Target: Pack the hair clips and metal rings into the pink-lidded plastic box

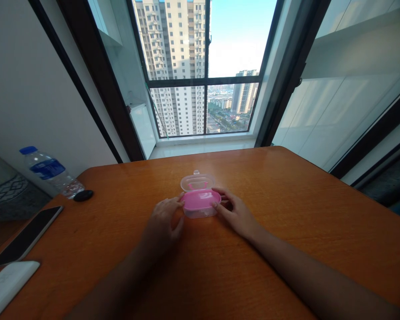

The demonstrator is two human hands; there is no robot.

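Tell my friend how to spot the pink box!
Find the big brown wooden table. Between the bare left hand and bare right hand sits an oval plastic box with clear sides. Its bright pink top sets it apart from the clear plastic lid behind it.

In front of you spreads a glossy orange-brown wooden surface (286, 200) with visible grain and rounded far corners, and near the middle of it sits a small oval box of clear plastic (200, 214), its pink plastic inner tray (200, 201) in place and its clear lid (197, 178) open on the far side. To your left, by the edge, you have a transparent plastic bottle with blue cap and label (51, 171), with a black oval object (83, 195) at its foot. Nearer you lie a flat, black-faced rectangular device (28, 235) and a white, round-cornered slab (10, 284).
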